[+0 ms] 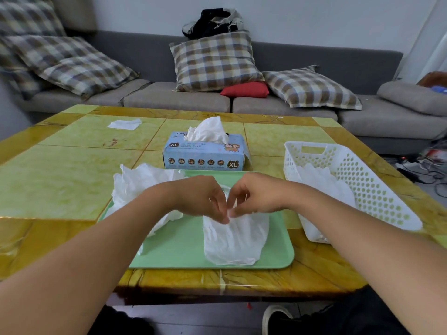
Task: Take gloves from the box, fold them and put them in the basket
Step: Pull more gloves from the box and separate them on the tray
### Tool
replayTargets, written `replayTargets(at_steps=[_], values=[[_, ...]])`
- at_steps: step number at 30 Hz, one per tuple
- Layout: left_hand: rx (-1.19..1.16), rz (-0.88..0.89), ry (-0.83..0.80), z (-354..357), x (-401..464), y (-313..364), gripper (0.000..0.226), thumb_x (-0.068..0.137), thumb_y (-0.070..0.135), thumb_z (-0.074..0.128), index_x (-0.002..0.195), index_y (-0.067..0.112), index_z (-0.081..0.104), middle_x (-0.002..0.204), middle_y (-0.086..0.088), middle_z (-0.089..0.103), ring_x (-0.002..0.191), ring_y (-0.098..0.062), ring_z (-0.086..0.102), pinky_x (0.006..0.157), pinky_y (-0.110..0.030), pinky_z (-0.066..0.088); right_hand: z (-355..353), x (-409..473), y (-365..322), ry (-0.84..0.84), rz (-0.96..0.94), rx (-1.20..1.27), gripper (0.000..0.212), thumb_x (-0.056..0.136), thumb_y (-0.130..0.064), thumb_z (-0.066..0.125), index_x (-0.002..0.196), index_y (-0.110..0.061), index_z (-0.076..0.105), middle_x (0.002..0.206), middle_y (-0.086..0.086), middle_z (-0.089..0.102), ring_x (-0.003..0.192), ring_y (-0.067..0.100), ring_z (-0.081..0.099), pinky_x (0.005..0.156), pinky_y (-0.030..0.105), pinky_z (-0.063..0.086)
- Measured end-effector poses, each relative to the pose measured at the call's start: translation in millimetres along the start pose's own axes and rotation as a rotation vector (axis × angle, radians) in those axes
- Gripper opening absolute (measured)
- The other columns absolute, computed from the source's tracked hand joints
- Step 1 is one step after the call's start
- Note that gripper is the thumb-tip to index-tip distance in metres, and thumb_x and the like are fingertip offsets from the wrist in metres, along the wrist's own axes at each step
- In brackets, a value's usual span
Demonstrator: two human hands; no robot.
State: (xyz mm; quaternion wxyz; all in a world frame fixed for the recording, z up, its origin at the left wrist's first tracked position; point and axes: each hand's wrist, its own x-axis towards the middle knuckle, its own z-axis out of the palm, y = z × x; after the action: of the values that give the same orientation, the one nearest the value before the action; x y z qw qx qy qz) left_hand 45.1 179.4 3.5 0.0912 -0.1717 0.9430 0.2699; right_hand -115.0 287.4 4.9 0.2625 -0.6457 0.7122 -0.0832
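A thin white glove point(234, 240) lies on the green tray point(179, 247), hanging down from my fingers toward the tray's front. My left hand point(205, 199) and my right hand point(254, 197) meet over its top edge, and both pinch it with curled fingertips. A loose heap of white gloves point(140, 187) sits on the tray's left side, partly under my left forearm. The blue glove box point(205, 155) stands behind the tray with a glove sticking out of its slot. The white perforated basket point(377, 189) at the right holds folded white gloves point(324, 187).
A white sheet point(124, 124) lies at the table's far left. The yellow-green table point(60, 180) ends just in front of the tray. A grey sofa point(169, 97) with plaid cushions runs behind the table. Cables lie on the floor at the right.
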Motion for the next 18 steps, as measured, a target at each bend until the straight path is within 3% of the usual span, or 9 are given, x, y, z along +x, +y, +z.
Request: replayTargets(at_steps=[2,5,7,9,12,15,18], values=[[0.155,-0.070,0.108,6,8,-4,0.041,0.078,0.046,0.082,0.111,0.024,0.072,0.102,0.012,0.068,0.086,-0.004,0.060,0.078,-0.021,0.046,4,12,5,0.069,0.048,-0.096,0.042,0.079,-0.029,0.085,0.118,-0.023,0.070,0.086,-0.009,0.063,0.075,0.010,0.061,0.071,0.028,0.051],[0.294,-0.152,0.085,14,14,-9,0.072,0.070,0.060,0.082,0.128,0.024,0.060,0.109,0.011,0.050,0.099,-0.010,0.046,0.093,-0.028,0.045,5,25,11,-0.007,0.185,-0.079,0.085,0.069,-0.035,0.092,0.142,-0.023,0.050,0.099,-0.011,0.055,0.090,0.013,0.059,0.079,0.030,0.051],[0.314,-0.182,0.050,15,16,-14,0.087,0.064,0.068,0.082,0.133,0.023,0.055,0.112,0.009,0.046,0.103,-0.013,0.046,0.099,-0.033,0.046,2,27,12,-0.002,0.220,-0.093,0.100,0.065,-0.041,0.094,0.147,-0.017,0.042,0.110,-0.009,0.057,0.102,0.016,0.058,0.090,0.032,0.051],[0.335,-0.208,0.025,16,16,-15,0.096,0.059,0.075,0.079,0.134,0.021,0.054,0.115,0.007,0.046,0.106,-0.016,0.050,0.098,-0.037,0.048,-1,25,11,0.025,0.211,-0.073,0.094,0.069,-0.037,0.093,0.146,-0.014,0.045,0.108,-0.009,0.059,0.103,0.016,0.059,0.093,0.031,0.051],[0.373,-0.228,-0.001,20,17,-14,0.102,0.056,0.081,0.076,0.133,0.019,0.051,0.116,0.003,0.045,0.105,-0.019,0.053,0.095,-0.040,0.050,-8,21,15,0.124,0.266,-0.087,0.091,0.074,-0.037,0.089,0.150,-0.017,0.042,0.130,0.000,0.056,0.112,0.022,0.059,0.085,0.027,0.046],[0.398,-0.250,-0.021,19,16,-11,0.103,0.058,0.082,0.074,0.136,0.019,0.049,0.119,0.002,0.045,0.108,-0.021,0.052,0.097,-0.042,0.050,-14,19,20,0.125,0.391,-0.098,0.064,0.076,-0.032,0.089,0.129,-0.014,0.057,0.107,0.004,0.062,0.072,0.020,0.065,0.054,0.024,0.049],[0.431,-0.269,-0.031,20,15,-9,0.106,0.061,0.083,0.071,0.141,0.019,0.045,0.124,0.001,0.043,0.114,-0.022,0.049,0.100,-0.043,0.048,-12,18,20,0.044,0.472,-0.142,0.049,0.077,-0.020,0.088,0.118,-0.008,0.064,0.087,0.006,0.063,0.057,0.020,0.063,0.045,0.022,0.048]])
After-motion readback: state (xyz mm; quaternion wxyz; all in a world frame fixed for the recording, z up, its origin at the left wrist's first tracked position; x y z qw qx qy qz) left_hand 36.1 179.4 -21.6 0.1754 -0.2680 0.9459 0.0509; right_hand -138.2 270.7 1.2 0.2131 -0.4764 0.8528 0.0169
